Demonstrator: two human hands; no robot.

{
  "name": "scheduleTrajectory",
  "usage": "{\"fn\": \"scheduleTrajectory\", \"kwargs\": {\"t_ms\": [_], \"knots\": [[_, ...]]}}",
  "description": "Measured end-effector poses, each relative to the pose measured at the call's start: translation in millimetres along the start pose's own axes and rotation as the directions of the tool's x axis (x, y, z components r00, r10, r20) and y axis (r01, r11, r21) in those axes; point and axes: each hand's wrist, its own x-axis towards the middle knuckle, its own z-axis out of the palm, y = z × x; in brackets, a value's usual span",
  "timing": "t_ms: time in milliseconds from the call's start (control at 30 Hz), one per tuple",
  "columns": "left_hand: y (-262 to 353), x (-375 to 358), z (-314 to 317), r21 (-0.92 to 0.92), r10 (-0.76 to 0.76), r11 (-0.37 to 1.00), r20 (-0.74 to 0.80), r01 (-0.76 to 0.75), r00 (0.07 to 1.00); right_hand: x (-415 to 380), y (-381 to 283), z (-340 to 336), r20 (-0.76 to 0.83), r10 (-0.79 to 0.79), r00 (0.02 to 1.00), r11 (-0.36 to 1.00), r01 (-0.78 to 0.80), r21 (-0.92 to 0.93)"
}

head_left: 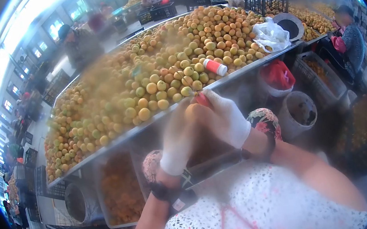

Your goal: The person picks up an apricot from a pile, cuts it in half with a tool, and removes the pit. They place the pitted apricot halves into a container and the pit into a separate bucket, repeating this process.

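Both my hands wear white gloves and meet just in front of the fruit table's near edge. My left hand (177,135), blurred, is closed around a round orange fruit (192,112). In my right hand (228,119) is a small red-handled tool (202,99), which looks like clippers; its tip is at the table edge, close to the piled fruit. Much of the held fruit is hidden by my fingers. Beyond my hands, yellow-orange citrus-like fruits (162,95) cover the sloping table. A red and white cylinder (215,67) lies on them.
The table's metal rim (146,123) runs before me. Below left stands a crate of fruit (120,188); to the right are a white bucket (299,113) and a red bag (278,75). A clear plastic bag (269,34) lies on the pile. A person (348,48) sits at right.
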Motion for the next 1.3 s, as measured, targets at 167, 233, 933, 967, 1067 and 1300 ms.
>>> {"fn": "scheduleTrajectory", "kwargs": {"t_ms": [167,233,933,967,1067,1300], "knots": [[1,-5,2,-0.073,-0.022,0.997,0.071,0.027,0.997,-2,-10,10,0.012,0.141,0.99,0.979,-0.141,0.145],[-2,-3,6,0.003,-0.028,1.0,-0.01,0.029,1.0,1,-10,11,-0.016,0.142,0.99,0.966,-0.135,0.222],[3,17,24,-0.203,-0.192,0.969,-0.264,0.14,0.945,21,27,20,-0.071,0.13,0.989,0.98,-0.117,0.161],[-7,18,20,-0.205,-0.196,0.968,-0.261,0.144,0.945,20,23,18,-0.055,0.124,0.991,0.988,-0.118,0.095],[-36,18,3,-0.256,-0.23,0.944,-0.055,0.209,0.972,22,23,19,-0.049,0.042,0.998,0.996,-0.046,-0.082],[-34,10,0,-0.029,-0.129,0.991,-0.081,0.127,0.988,30,20,23,0.005,-0.208,0.978,0.946,0.203,-0.252]]}}
